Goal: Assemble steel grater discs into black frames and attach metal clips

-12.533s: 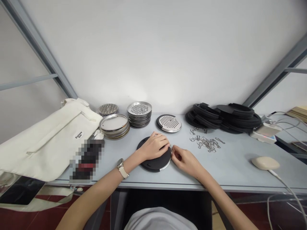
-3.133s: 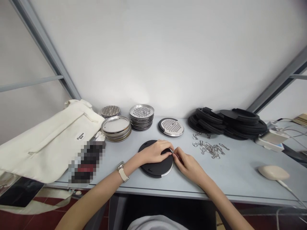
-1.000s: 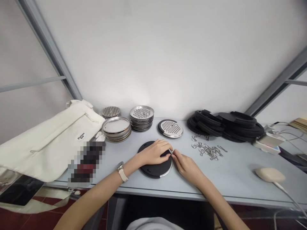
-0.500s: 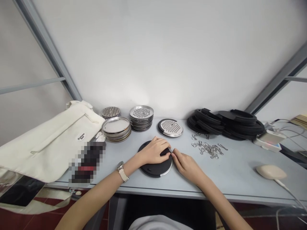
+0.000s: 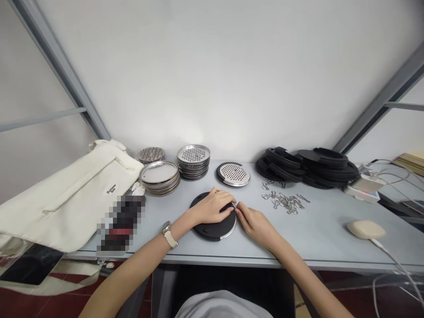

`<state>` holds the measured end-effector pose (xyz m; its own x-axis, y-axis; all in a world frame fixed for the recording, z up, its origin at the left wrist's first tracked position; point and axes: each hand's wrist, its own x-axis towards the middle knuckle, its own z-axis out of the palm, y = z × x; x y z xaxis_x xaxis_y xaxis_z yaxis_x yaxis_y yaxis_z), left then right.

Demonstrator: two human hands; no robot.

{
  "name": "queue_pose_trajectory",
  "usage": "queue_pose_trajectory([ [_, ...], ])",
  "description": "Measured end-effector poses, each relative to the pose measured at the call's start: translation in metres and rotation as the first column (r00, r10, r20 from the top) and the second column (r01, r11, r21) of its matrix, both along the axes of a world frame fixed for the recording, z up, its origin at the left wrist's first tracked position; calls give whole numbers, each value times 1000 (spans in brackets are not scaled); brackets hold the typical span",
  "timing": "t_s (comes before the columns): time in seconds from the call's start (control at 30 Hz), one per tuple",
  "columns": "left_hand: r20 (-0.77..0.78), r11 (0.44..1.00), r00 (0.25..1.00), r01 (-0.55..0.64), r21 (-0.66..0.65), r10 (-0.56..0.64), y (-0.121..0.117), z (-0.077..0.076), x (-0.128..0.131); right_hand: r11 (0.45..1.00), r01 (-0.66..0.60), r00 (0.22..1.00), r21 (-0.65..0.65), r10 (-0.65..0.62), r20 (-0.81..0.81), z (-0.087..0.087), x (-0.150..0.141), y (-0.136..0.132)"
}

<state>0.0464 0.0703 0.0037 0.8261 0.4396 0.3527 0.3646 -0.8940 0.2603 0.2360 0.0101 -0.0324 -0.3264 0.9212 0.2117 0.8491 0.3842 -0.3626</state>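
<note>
On the left, a cream bag (image 5: 76, 194) is leaning over the grey table (image 5: 318, 234), beside a stack of plain metal discs (image 5: 159, 173) and a taller-looking stack of grater discs (image 5: 194, 154). The left hand (image 5: 213, 207) is lying palm down over the black disc (image 5: 213, 230), its fingers loosely bent; whether its fingertips are gripping anything, I cannot tell. The black disc is resting flat on the table directly beneath that hand, showing on both sides of it. At the disc's right edge, the right hand (image 5: 254, 222) is closing thumb and forefinger on a small metal piece (image 5: 235, 205), its other fingers curling inward. Behind, a black-edged grater (image 5: 235, 173) is lying flat. Farther right, metal clips (image 5: 285, 201) are lying loose in front of piled black rings (image 5: 281, 165).
</note>
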Motion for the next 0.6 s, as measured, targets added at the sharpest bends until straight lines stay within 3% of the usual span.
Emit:
queue_pose_trajectory([
  [0.27, 1, 1000, 1000, 25, -6, -25, -1, 2, 1, 1000, -4, 1000, -6, 4, -3, 0, 0, 0],
  [0.6, 51, 993, 997, 55, -104, -50, -2, 2, 0, 1000, -3, 1000, -14, 3, -8, 2, 0, -1],
])
